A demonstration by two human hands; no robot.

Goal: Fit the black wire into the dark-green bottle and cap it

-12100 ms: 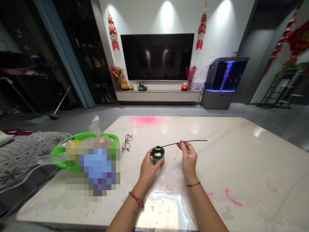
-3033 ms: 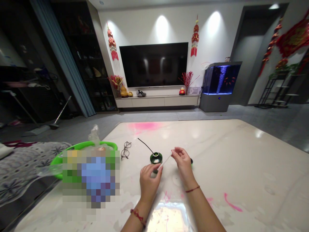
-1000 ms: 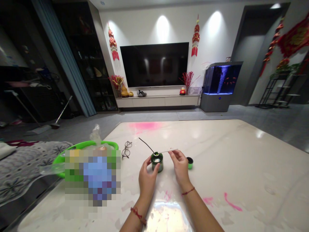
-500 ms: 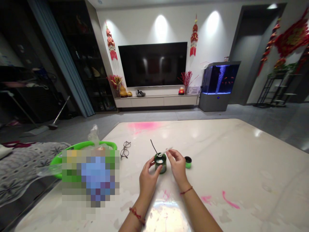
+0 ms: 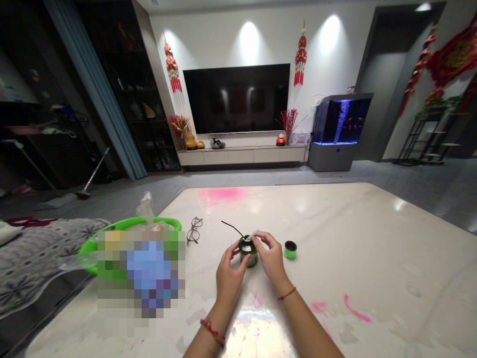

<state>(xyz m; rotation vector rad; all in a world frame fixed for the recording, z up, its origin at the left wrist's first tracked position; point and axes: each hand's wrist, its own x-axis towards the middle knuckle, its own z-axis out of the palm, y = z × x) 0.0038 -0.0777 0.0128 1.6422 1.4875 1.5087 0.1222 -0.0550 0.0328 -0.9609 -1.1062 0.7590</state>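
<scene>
A small dark-green glass bottle (image 5: 248, 257) stands on the table in front of me. My left hand (image 5: 231, 266) is wrapped round its left side, thumb on the front. A thin black stick-like piece (image 5: 231, 226), slightly bent, leans out of the mouth to the left. At the mouth, the fingers of my right hand (image 5: 269, 248) pinch a short white stick-like piece (image 5: 252, 235); its lower end is at the opening, and I cannot make out its exact kind. Right of that hand sits a green cap (image 5: 290, 250), its dark hollow side facing up.
Eyeglasses (image 5: 194, 230) lie on the pale marble-look table (image 5: 354, 268) left of the bottle. Farther left, a bright green basket (image 5: 171, 222) holds plastic bags and blurred items. Pink smears (image 5: 356, 309) mark the tabletop. A TV cabinet (image 5: 242, 156) and fish tank (image 5: 340, 122) stand beyond.
My right hand has moved slightly left and closer to the bottle's mouth with the white piece. The black piece has tipped lower to the left. My left hand keeps its hold.
</scene>
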